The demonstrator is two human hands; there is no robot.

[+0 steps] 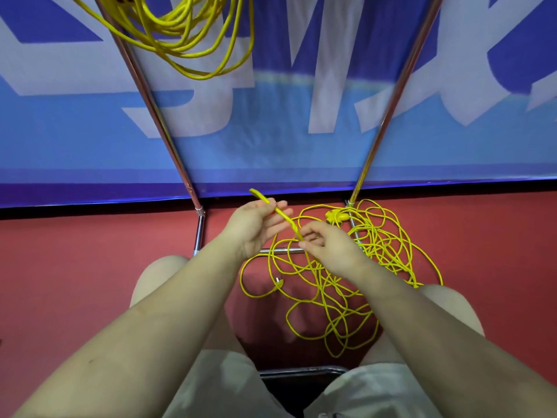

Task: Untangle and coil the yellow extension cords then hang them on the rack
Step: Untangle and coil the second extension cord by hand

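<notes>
A yellow cord lies in a loose tangle on the red floor, looped around the foot of the metal rack. A doubled length of it rises above the heap. A coiled cord hangs on the rack.

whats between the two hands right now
In the head view, a short taut stretch of yellow cord spans the gap from the left hand to the right hand, each holding it; the tangled pile lies below.

Probably an event or sports hall: red floor, big blue printed banner, metal rack.
</notes>
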